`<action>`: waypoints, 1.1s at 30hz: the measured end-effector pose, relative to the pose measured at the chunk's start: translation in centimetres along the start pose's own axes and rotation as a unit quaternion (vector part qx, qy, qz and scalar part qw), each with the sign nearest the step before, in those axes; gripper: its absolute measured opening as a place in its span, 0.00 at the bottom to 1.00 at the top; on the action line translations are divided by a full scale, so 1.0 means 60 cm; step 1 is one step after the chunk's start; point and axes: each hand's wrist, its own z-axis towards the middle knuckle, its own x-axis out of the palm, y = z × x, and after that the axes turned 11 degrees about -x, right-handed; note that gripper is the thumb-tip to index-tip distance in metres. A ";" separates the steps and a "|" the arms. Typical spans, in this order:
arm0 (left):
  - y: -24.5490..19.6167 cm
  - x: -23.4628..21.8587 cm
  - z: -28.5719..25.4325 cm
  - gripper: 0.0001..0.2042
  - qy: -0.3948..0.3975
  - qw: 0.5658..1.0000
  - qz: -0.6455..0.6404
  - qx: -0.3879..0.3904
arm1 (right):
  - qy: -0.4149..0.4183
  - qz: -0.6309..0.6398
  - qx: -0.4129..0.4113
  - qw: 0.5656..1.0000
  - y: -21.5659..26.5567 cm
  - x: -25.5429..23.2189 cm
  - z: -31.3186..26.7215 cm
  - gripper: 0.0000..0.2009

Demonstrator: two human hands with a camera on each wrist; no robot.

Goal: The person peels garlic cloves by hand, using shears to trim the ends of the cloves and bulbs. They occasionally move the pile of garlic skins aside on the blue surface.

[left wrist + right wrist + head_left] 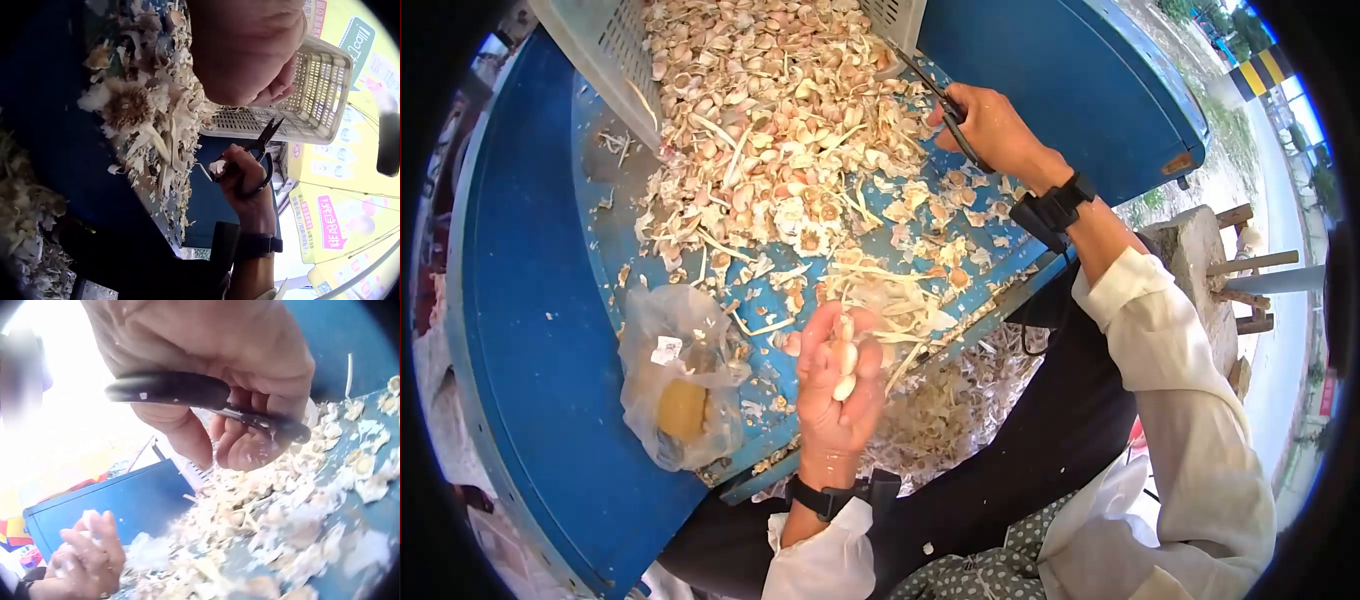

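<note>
My left hand [832, 400], palm up with fingers curled, holds a few pale garlic cloves [846, 368] above the front of the blue table. In my right hand [1003, 135] is a pair of black-handled scissors [968, 148], gripped by the handles over the right side of the garlic pile. From the left wrist, the scissor blades [269, 134] look parted and point up. The pile of garlic cloves and skins [770, 130] spreads out from a tipped pale crate. In the right wrist view the left hand [87, 556] appears at the lower left, fingers bent.
The pale plastic crate [600, 60] stands at the back of the blue table [530, 300]. A clear plastic bag [685, 350] with a yellowish-brown lump inside lies at left front. Dry stalks [890, 290] litter the near edge, and more peelings [960, 400] lie below it by the dark-trousered legs.
</note>
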 end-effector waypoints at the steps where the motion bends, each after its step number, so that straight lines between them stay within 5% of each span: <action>1: 0.000 -0.010 0.004 0.22 0.035 0.999 0.020 -0.003 | -0.012 -0.039 -0.030 0.999 -0.017 0.013 0.023 0.10; 6: 0.002 -0.014 0.010 0.21 0.050 0.998 0.048 0.006 | -0.064 -0.129 -0.094 0.985 -0.048 0.066 0.068 0.09; 8: 0.000 -0.013 0.009 0.19 -0.028 0.997 0.072 -0.005 | -0.041 -0.068 -0.053 0.995 -0.044 0.052 0.057 0.10; 10: -0.004 -0.011 0.010 0.18 -0.009 0.998 0.064 -0.001 | -0.034 -0.084 -0.047 0.995 -0.027 0.025 0.040 0.09; 12: -0.003 -0.007 0.011 0.18 -0.052 0.994 0.091 -0.016 | 0.048 0.195 -0.059 0.978 -0.011 0.002 0.012 0.08; 13: -0.002 -0.007 0.014 0.18 -0.050 0.995 0.087 -0.021 | 0.090 0.229 -0.100 0.964 0.023 -0.008 -0.003 0.07; 14: 0.000 -0.002 0.018 0.18 -0.057 0.995 0.082 -0.022 | 0.095 0.231 -0.094 0.964 0.068 -0.022 -0.020 0.07; 16: 0.000 0.008 0.017 0.21 -0.092 0.986 0.127 -0.063 | 0.244 0.151 -0.157 0.945 0.150 -0.028 -0.047 0.08; 17: 0.001 0.006 0.017 0.23 -0.093 0.984 0.139 -0.064 | 0.250 0.158 -0.153 0.943 0.168 -0.018 -0.052 0.08; 19: 0.003 0.003 0.013 0.21 -0.109 0.982 0.142 -0.059 | 0.317 0.058 -0.344 0.882 0.196 0.006 -0.057 0.09; 22: 0.003 0.015 0.006 0.13 -0.126 0.984 0.119 -0.046 | 0.323 0.098 -0.366 0.867 0.204 0.056 -0.070 0.10; 26: -0.004 0.030 0.015 0.12 -0.174 0.977 0.123 0.029 | 0.230 0.110 -0.354 0.900 0.204 0.074 -0.092 0.15; 28: -0.011 0.020 0.012 0.15 -0.177 0.976 0.117 0.047 | 0.195 -0.005 -0.211 0.958 0.206 0.042 -0.114 0.21; 33: -0.014 0.025 0.014 0.15 -0.193 0.964 0.169 0.067 | 0.231 -0.060 -0.175 0.955 0.149 0.033 -0.171 0.27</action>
